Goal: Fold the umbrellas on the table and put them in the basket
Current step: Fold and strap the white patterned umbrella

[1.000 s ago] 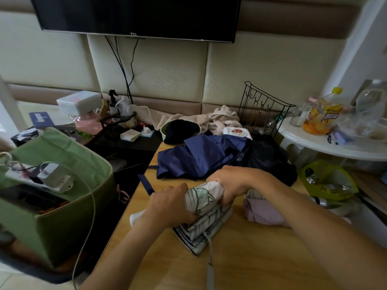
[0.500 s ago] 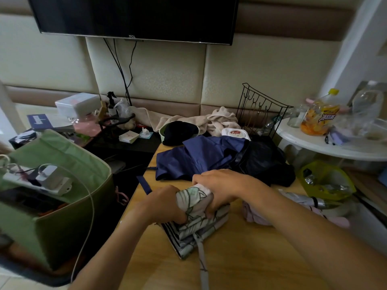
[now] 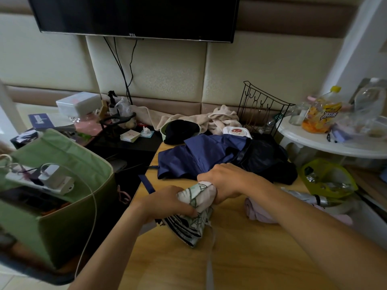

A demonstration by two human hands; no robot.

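Umbrella: patterned umbrella (image 3: 195, 208) sits bunched between my hands (half rolled).
Grip: left hand (image 3: 169, 203) and right hand (image 3: 225, 183) both clench it.
Tabletop: wooden tabletop (image 3: 240, 258); green basket (image 3: 62, 216) stands left.

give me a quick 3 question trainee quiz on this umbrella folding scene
1. True or false: both hands grip the patterned umbrella.
2. Which umbrella lies just behind the hands? A) navy umbrella B) red C) yellow
3. Fill in: the green basket stands to the ____ of the wooden table.

Key:
1. True: the left hand and the right hand both hold it.
2. A
3. left
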